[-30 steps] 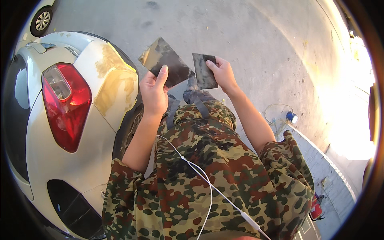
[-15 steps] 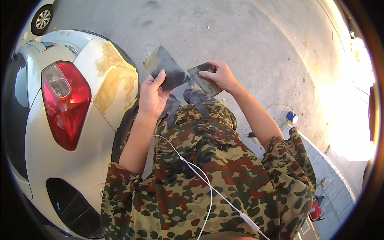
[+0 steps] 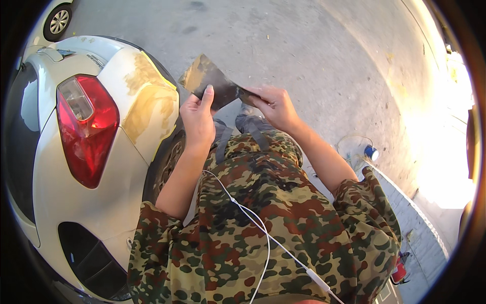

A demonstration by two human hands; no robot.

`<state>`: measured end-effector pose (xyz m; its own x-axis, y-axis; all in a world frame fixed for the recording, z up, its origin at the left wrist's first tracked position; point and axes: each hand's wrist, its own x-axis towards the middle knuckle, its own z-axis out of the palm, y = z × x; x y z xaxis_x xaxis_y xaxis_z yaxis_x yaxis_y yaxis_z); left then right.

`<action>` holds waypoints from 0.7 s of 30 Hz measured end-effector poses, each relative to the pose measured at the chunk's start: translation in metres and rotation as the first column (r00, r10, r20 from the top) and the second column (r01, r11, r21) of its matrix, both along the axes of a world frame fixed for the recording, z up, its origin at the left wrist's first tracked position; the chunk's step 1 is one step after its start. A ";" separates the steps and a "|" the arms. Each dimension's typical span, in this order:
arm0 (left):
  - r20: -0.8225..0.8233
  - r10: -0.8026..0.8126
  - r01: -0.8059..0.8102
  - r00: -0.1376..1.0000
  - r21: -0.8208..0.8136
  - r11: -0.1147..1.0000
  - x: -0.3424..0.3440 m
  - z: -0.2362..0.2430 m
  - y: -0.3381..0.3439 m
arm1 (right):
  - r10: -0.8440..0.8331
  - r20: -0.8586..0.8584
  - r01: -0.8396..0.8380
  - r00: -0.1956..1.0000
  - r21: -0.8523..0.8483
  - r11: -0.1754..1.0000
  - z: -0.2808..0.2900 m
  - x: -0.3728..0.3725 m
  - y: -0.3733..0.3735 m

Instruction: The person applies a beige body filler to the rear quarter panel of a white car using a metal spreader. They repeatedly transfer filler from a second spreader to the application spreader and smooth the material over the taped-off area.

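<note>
My left hand pinches a flat, dark rectangular filler spreader, thumb on its upper face. Tan paste coats the spreader's far left corner. In my right hand is a second dark spreader, now tilted so little of its face shows. Its edge meets the first spreader's right side, and my right fingers cover much of it. To the left of both hands, smooth tan filler covers part of a white car's rear corner, with yellow tape along the wheel-arch edge.
The white car with its red tail light stands close on my left. Another car's wheel shows at the far left. A blue can stands on the concrete floor at right. A white cable crosses my camouflage clothing.
My right hand has turned its spreader from face-up to nearly edge-on and brought it against the left one. More tan paste shows on the left spreader, which has tilted.
</note>
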<state>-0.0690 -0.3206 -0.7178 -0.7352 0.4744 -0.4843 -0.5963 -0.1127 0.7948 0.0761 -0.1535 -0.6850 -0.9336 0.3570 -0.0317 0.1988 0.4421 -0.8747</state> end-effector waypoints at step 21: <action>-0.301 -0.272 0.178 0.914 -0.303 0.936 -0.026 0.011 -0.042 | -0.477 0.361 0.572 0.802 -0.234 0.786 -0.069 0.027 0.030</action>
